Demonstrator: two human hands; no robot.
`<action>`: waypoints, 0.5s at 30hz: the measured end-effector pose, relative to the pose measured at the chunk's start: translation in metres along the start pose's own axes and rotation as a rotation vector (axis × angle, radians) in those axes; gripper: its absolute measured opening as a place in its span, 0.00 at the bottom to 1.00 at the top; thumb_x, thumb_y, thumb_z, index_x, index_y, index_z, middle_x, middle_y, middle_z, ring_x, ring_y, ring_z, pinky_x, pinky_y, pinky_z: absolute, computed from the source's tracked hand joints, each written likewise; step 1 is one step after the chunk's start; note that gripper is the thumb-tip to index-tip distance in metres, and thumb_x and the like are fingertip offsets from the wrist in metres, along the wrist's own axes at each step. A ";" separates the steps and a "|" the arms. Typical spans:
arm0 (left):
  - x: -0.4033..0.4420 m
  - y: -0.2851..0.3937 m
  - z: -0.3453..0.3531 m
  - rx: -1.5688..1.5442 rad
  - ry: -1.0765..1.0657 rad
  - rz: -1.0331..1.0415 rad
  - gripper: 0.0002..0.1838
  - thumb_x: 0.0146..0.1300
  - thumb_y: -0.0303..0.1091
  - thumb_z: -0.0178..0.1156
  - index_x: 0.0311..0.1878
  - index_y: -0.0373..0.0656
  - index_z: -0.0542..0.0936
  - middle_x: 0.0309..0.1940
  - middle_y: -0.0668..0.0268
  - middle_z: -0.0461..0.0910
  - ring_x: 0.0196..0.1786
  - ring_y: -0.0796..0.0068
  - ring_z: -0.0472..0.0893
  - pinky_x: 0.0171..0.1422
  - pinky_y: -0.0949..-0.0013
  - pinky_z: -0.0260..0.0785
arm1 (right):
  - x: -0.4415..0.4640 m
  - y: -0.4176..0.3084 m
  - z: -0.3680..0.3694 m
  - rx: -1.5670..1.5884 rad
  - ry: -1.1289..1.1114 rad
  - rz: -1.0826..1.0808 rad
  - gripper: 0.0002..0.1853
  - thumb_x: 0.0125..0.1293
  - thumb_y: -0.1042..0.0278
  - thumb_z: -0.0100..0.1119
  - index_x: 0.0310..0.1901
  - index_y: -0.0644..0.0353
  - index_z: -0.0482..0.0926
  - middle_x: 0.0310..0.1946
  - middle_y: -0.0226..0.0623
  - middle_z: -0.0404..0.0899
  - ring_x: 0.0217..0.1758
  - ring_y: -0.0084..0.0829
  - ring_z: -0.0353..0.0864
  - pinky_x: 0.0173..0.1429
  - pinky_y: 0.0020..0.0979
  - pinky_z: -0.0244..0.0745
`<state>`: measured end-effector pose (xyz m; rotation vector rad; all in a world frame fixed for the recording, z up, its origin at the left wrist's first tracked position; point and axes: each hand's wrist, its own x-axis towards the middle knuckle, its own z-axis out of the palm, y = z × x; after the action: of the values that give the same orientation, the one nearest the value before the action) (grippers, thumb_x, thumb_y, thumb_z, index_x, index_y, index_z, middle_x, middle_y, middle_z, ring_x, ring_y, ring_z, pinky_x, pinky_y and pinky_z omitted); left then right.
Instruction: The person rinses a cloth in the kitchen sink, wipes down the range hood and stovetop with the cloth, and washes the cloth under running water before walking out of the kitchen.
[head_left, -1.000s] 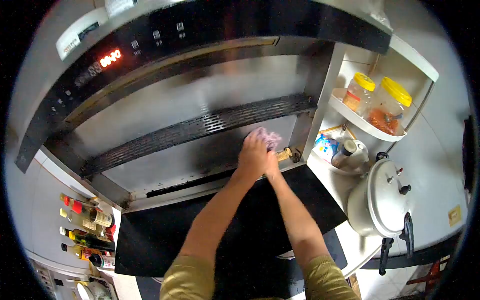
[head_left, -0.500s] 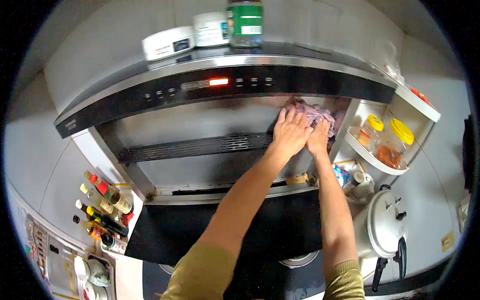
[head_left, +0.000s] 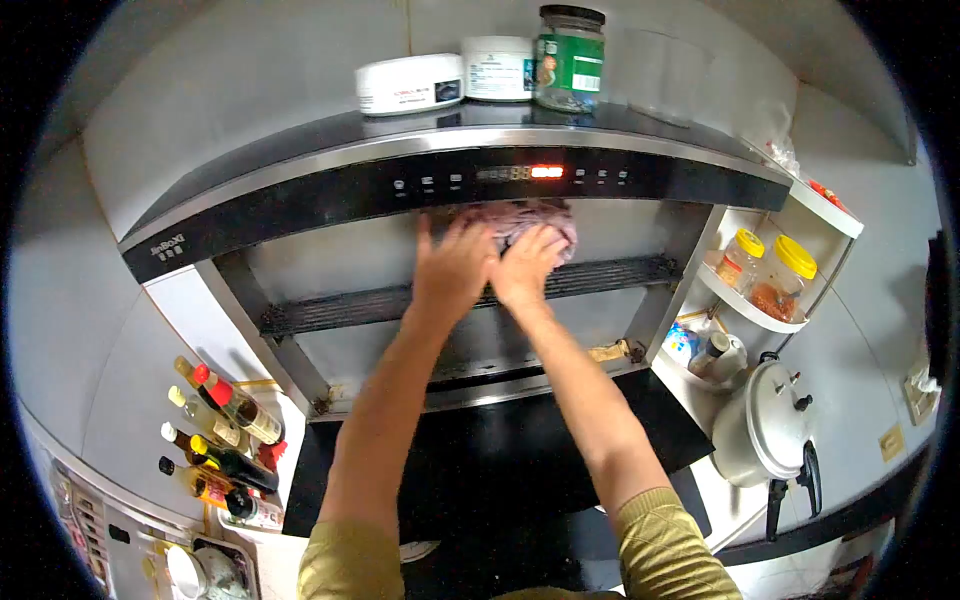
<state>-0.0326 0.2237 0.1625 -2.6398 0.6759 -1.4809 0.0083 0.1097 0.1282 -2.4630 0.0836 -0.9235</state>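
Both arms reach up to the range hood (head_left: 700,166). A crumpled pinkish-purple cloth (head_left: 520,215) is pressed against the hood's metal inner panel (head_left: 340,255), just under the black control strip with its red lit display. My left hand (head_left: 450,265) lies with spread fingers at the cloth's left part, its fingertips partly on the panel. Beside it, my right hand (head_left: 525,262) is flat on the cloth with the fingers stretched. The two hands nearly touch at the thumbs. Below them runs a dark slotted grille (head_left: 340,312).
White tubs (head_left: 410,84) and a green-labelled jar (head_left: 570,60) stand on the hood. Sauce bottles (head_left: 235,410) are at the lower left. At right are a corner shelf (head_left: 750,300) with yellow-lidded jars and a pressure cooker (head_left: 765,425). A black stove top (head_left: 480,460) lies below.
Both hands moved up from the lower right panel to the upper right, then left along the top with the cloth. The view has shifted, showing more of the hood's top.
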 end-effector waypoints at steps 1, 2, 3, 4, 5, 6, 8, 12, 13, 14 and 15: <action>-0.010 -0.017 -0.003 0.043 -0.020 -0.017 0.18 0.57 0.42 0.52 0.50 0.48 0.74 0.54 0.71 0.71 0.59 0.70 0.67 0.64 0.39 0.45 | -0.009 -0.027 -0.010 0.031 -0.020 0.000 0.49 0.52 0.44 0.56 0.62 0.76 0.47 0.64 0.63 0.41 0.66 0.68 0.32 0.65 0.61 0.32; -0.021 -0.033 -0.006 0.086 -0.040 -0.033 0.18 0.57 0.41 0.53 0.50 0.48 0.75 0.54 0.70 0.71 0.58 0.69 0.67 0.65 0.39 0.45 | -0.016 -0.043 0.004 -0.001 0.047 -0.064 0.48 0.52 0.43 0.56 0.62 0.75 0.49 0.63 0.61 0.44 0.66 0.68 0.34 0.65 0.61 0.33; -0.032 -0.049 -0.016 0.111 -0.070 -0.071 0.19 0.58 0.42 0.52 0.52 0.49 0.73 0.55 0.70 0.70 0.60 0.68 0.66 0.65 0.39 0.44 | -0.022 -0.056 0.017 -0.034 0.112 -0.127 0.46 0.52 0.43 0.56 0.61 0.73 0.52 0.62 0.60 0.47 0.66 0.67 0.37 0.65 0.62 0.34; -0.045 -0.065 -0.027 0.136 -0.101 -0.110 0.20 0.58 0.43 0.52 0.54 0.49 0.71 0.57 0.70 0.69 0.61 0.68 0.65 0.65 0.40 0.44 | -0.031 -0.074 0.018 -0.026 0.107 -0.187 0.45 0.52 0.42 0.56 0.60 0.72 0.54 0.60 0.58 0.49 0.65 0.66 0.39 0.64 0.62 0.36; -0.059 -0.081 -0.034 0.133 -0.126 -0.163 0.23 0.60 0.44 0.50 0.58 0.49 0.68 0.59 0.69 0.67 0.63 0.67 0.63 0.66 0.40 0.42 | -0.039 -0.091 0.018 -0.017 0.102 -0.248 0.43 0.52 0.42 0.56 0.59 0.71 0.56 0.59 0.56 0.52 0.64 0.65 0.42 0.64 0.62 0.37; -0.073 -0.098 -0.040 0.130 -0.149 -0.217 0.25 0.61 0.45 0.49 0.61 0.50 0.64 0.61 0.69 0.65 0.65 0.67 0.61 0.67 0.41 0.40 | -0.046 -0.106 0.019 -0.009 0.097 -0.310 0.42 0.52 0.42 0.56 0.58 0.69 0.58 0.57 0.54 0.55 0.63 0.65 0.45 0.64 0.62 0.38; -0.099 -0.125 -0.049 0.173 -0.201 -0.313 0.27 0.63 0.46 0.46 0.64 0.50 0.59 0.64 0.67 0.60 0.67 0.66 0.57 0.68 0.43 0.37 | -0.062 -0.130 0.030 0.029 0.161 -0.448 0.40 0.49 0.44 0.59 0.57 0.66 0.60 0.54 0.50 0.59 0.62 0.61 0.50 0.63 0.63 0.40; -0.138 -0.162 -0.060 0.161 -0.193 -0.612 0.30 0.65 0.46 0.42 0.67 0.45 0.52 0.67 0.61 0.53 0.69 0.64 0.53 0.70 0.47 0.35 | -0.081 -0.166 0.051 0.231 0.145 -0.786 0.32 0.51 0.48 0.58 0.55 0.59 0.68 0.55 0.44 0.63 0.60 0.56 0.56 0.62 0.62 0.43; -0.147 -0.172 -0.056 0.102 -0.092 -0.635 0.30 0.64 0.46 0.42 0.64 0.37 0.56 0.66 0.55 0.54 0.68 0.59 0.55 0.71 0.54 0.39 | -0.082 -0.173 0.056 0.269 0.151 -0.858 0.29 0.51 0.49 0.58 0.52 0.59 0.71 0.53 0.42 0.65 0.60 0.53 0.57 0.63 0.60 0.45; -0.150 -0.175 -0.057 0.050 -0.110 -0.673 0.31 0.64 0.46 0.43 0.64 0.34 0.55 0.66 0.52 0.53 0.68 0.59 0.54 0.71 0.56 0.40 | -0.084 -0.178 0.061 0.307 0.158 -0.929 0.27 0.50 0.51 0.58 0.49 0.58 0.73 0.52 0.40 0.67 0.60 0.50 0.58 0.63 0.59 0.46; -0.151 -0.176 -0.058 -0.004 -0.127 -0.709 0.32 0.64 0.46 0.43 0.63 0.32 0.55 0.66 0.48 0.51 0.68 0.58 0.53 0.71 0.59 0.41 | -0.085 -0.181 0.061 0.344 0.166 -1.000 0.24 0.50 0.52 0.58 0.47 0.57 0.76 0.50 0.37 0.69 0.60 0.47 0.59 0.63 0.57 0.48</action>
<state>-0.0865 0.4515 0.1156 -3.1054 -0.3157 -1.3788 -0.0393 0.3131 0.1251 -2.0269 -1.2308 -1.3654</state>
